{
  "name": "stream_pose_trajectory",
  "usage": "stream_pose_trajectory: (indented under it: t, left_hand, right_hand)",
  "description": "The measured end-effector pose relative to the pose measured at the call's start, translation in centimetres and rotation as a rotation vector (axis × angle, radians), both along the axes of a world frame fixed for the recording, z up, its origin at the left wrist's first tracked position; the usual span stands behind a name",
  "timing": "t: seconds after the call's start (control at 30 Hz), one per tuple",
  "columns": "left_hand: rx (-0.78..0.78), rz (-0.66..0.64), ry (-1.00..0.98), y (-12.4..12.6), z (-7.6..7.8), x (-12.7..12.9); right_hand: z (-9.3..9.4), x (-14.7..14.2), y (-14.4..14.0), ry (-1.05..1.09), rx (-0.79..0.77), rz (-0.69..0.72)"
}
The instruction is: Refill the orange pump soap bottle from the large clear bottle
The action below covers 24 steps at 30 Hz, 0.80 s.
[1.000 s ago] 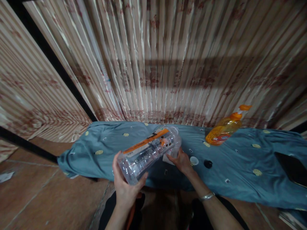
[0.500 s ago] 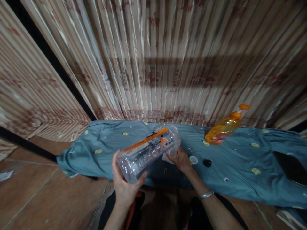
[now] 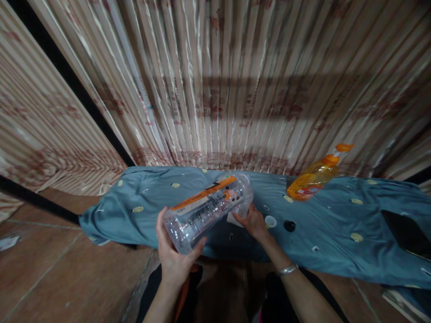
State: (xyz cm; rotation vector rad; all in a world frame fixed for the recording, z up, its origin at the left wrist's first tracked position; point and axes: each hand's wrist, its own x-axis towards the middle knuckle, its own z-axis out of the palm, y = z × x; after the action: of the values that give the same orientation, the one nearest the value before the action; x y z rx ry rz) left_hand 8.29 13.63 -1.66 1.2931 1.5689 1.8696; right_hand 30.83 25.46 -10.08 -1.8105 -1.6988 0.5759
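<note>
A large clear plastic bottle (image 3: 205, 217) with an orange and white label lies tilted across my hands above the cloth. My left hand (image 3: 175, 260) is wrapped around its lower left end. Under the bottle's right end, my right hand (image 3: 253, 222) is closed, its thumb over a small flat white piece (image 3: 235, 219) that looks like paper or cloth. The bottle hides some of those fingers. Just right of that hand are a round white lid (image 3: 270, 221) and a small black cap (image 3: 289, 225).
A blue-green patterned cloth (image 3: 134, 224) covers the narrow bench or table. An orange pump bottle (image 3: 313, 179) stands at the back right, and a dark phone-like slab (image 3: 406, 233) lies near the right edge. A striped curtain (image 3: 229, 112) hangs close behind; black poles (image 3: 81, 98) are at left.
The view has shifted slightly. Both hands and the clear bottle keep nearly the same pose.
</note>
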Motion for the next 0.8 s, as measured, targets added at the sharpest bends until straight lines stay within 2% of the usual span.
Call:
stream_pose_trajectory:
  t: [0.3,0.8]
  left_hand:
    - [0.017,0.022,-0.071,-0.08,0.22,0.75]
    - [0.007,0.040,-0.025,-0.12,0.25,0.72]
  right_hand:
    - [0.10,-0.03,-0.08,-0.004,-0.024,-0.013]
    - [0.34,0.06,-0.13,0.002,-0.025,0.008]
